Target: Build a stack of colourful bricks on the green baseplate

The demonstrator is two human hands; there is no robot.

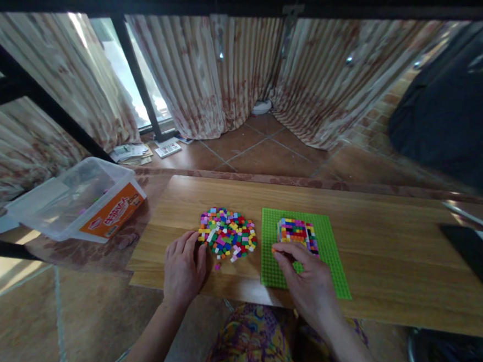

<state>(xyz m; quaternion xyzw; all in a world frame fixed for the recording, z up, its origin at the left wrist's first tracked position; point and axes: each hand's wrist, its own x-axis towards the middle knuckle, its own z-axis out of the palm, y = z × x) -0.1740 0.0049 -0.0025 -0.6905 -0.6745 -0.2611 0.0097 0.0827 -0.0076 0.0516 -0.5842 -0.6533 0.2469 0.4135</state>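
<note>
On the wooden table lies a pile of small multicoloured toy bricks point(227, 234). My left hand point(183, 268) rests at the pile's left edge, its fingers loosely bent and the thumb apart, with nothing visible in it. To the right of the pile is a green baseplate point(334, 257) that carries a block structure point(295, 231) built from many colours. Over the baseplate's left part, my right hand point(308, 275) pinches a small orange brick point(274, 250) between thumb and forefinger, just in front of the structure. This hand covers part of the structure's near side.
A clear plastic bin point(81, 195) with an orange label stands left of the table point(378, 237). A dark flat object point(478, 258) lies at the table's right end. Papers point(131, 153) are on the floor by the curtains point(193, 79). A single pink brick point(217, 266) sits before the pile.
</note>
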